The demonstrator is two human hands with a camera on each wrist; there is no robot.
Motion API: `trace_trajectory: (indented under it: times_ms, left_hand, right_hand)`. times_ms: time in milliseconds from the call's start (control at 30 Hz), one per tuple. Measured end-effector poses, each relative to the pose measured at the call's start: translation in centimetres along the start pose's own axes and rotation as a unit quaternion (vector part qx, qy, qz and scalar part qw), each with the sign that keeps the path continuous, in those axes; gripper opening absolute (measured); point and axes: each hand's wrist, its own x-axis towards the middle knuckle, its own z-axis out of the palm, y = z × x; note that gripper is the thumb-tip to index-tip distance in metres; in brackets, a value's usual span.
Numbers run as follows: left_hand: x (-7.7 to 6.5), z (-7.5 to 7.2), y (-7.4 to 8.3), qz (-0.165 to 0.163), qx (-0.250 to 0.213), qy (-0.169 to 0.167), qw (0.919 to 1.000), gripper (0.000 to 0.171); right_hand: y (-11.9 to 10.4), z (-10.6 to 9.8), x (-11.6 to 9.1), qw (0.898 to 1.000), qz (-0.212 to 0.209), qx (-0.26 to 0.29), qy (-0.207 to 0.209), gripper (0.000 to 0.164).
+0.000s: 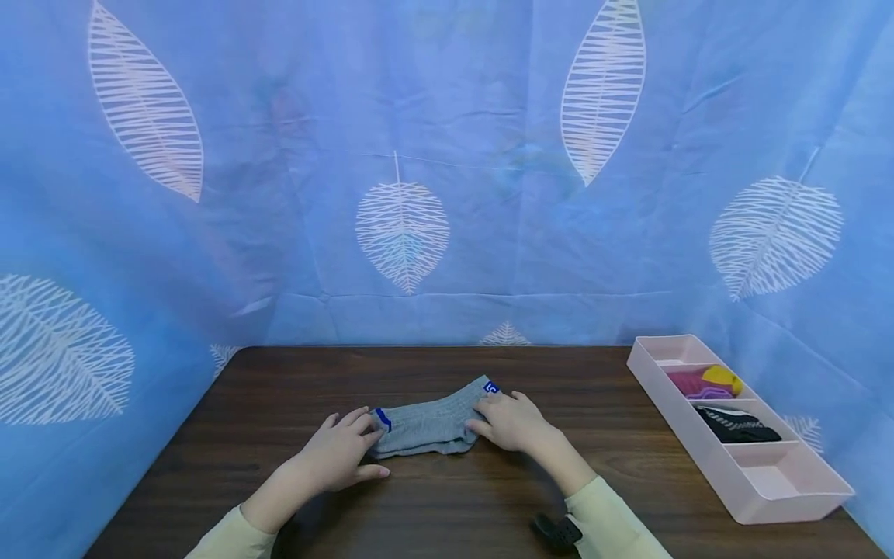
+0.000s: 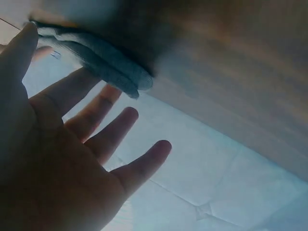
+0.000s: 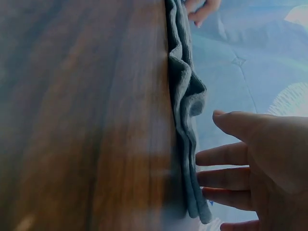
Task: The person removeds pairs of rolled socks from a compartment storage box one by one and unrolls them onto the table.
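Touching a low stack of grey ribbed knit socks (image 1: 426, 425) at either end, a person's left hand (image 1: 328, 460) and right hand (image 1: 513, 425) have their fingers extended and loosely spread, gripping nothing. The socks lie between the two sets of fingertips, the right fingers covering part of one end; a navy-blue stripe (image 1: 382, 420) sits just beside the left fingertips, a navy-blue patch with a white marking (image 1: 491, 387) beside the right. Behind the fingers are cream-coloured fabric sleeves (image 1: 233, 536), with a black wrist-worn device (image 1: 556, 532) at the right one. Beneath the fingers spreads a dark brown wood-grain bench (image 1: 433, 520); beyond them hangs a blue fabric curtain (image 1: 489, 248) printed with white leaf shapes (image 1: 402, 233). Well to the right of the right fingers stands a pale pink divided plastic tray (image 1: 687, 427). Its second compartment from the far end holds a pink, purple and yellow bundle (image 1: 722, 378); the next one nearer, a black item with a pale pattern (image 1: 740, 425).
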Motion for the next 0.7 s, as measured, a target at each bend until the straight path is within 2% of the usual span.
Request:
trace_trajectory:
  times_ms: [100, 233, 333, 467, 700]
  left_hand:
    - [-1.0, -0.1, 0.3, -0.001, -0.023, -0.016, 0.9996, 0.070]
    - [-1.9, -0.3, 0.3, -0.005, -0.065, -0.061, 0.9960, 0.080]
    - [-2.5, -0.3, 0.2, -0.010, -0.085, -0.081, 0.9931, 0.088]
    - [-3.4, -0.1, 0.2, -0.009, -0.100, -0.078, 0.9919, 0.090]
    - [-4.6, 0.4, 0.5, -0.024, -0.067, -0.063, 0.9955, 0.089]
  right_hand:
    - [-0.2, 0.1, 1.1, 1.000, -0.002, 0.009, -0.004, 0.048]
    - [-0.5, 0.2, 2.5, 1.000, -0.003, 0.020, -0.007, 0.049]
    - [-0.7, 0.3, 3.7, 1.000, -0.007, 0.028, -0.012, 0.051]
    - [-1.0, 0.4, 5.5, 0.999, -0.018, 0.037, -0.029, 0.056]
    - [-2.1, 0.6, 8.5, 0.996, -0.045, 0.041, -0.066, 0.063]
